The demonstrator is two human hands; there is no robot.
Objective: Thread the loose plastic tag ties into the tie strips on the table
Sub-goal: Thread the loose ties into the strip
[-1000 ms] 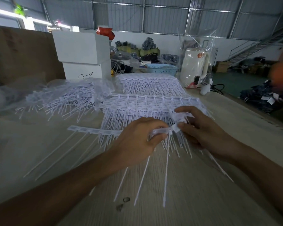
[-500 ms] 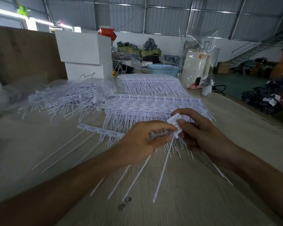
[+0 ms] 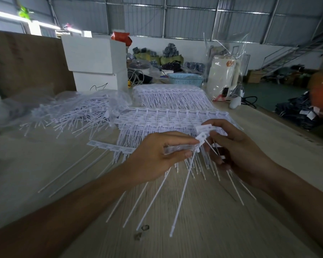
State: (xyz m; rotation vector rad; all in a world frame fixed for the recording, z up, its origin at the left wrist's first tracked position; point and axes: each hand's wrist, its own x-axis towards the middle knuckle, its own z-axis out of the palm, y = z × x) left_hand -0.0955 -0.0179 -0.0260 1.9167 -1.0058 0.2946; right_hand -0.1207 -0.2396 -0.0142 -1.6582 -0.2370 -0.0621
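Head view: a loose tag tie is being fed into the strip held at mid-frame.

At the centre of the frame the left hand [image 3: 157, 157] grips one end of a tie strip [image 3: 177, 148], fingers curled round it, lifted off the bench [image 3: 203, 229]. Just right of it the right hand [image 3: 239, 151] pinches a loose tie [image 3: 203, 128] by its flat head, touching the strip's end. Long tails hang from the strip toward the lower frame. Stacked strips [image 3: 172, 118] lie behind, and a heap of loose ties [image 3: 78, 114] sits at mid-left. Judging by this, one threading step is under way; next the tail likely needs steering through the strip's end slot and pulling down.
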